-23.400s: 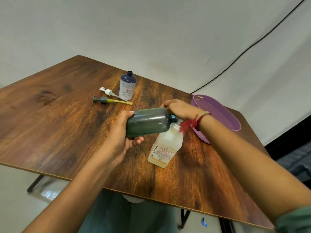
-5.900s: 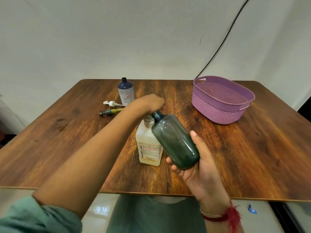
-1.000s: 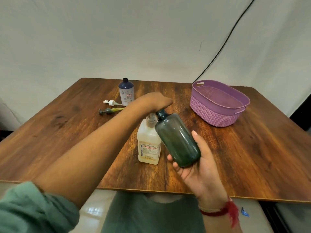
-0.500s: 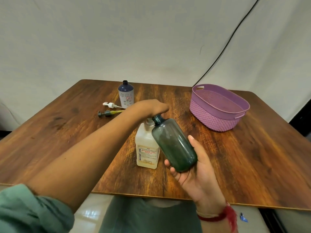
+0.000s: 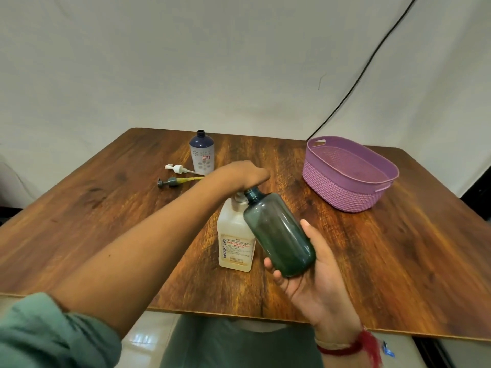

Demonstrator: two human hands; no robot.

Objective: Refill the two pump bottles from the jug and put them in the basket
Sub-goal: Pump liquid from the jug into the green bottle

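Green bottle (image 5: 279, 235) sits tilted in your right hand (image 5: 316, 274), fingers wrapped round it. Your left hand (image 5: 239, 173) grips the top of the jug (image 5: 235, 243), middle of the desk (image 5: 398, 261).

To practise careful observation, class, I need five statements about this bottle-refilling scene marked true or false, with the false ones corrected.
1. The right hand holds the dark green bottle tilted, its mouth by the top of the jug. True.
2. The purple basket holds one bottle. False: no bottle is in it.
3. The blue-and-white bottle stands upright with no pump on. True.
4. Both pumps are screwed onto bottles. False: the white pump and the grey pump lie on the table.
5. The left hand rests flat on the table. False: it is on the jug's top.
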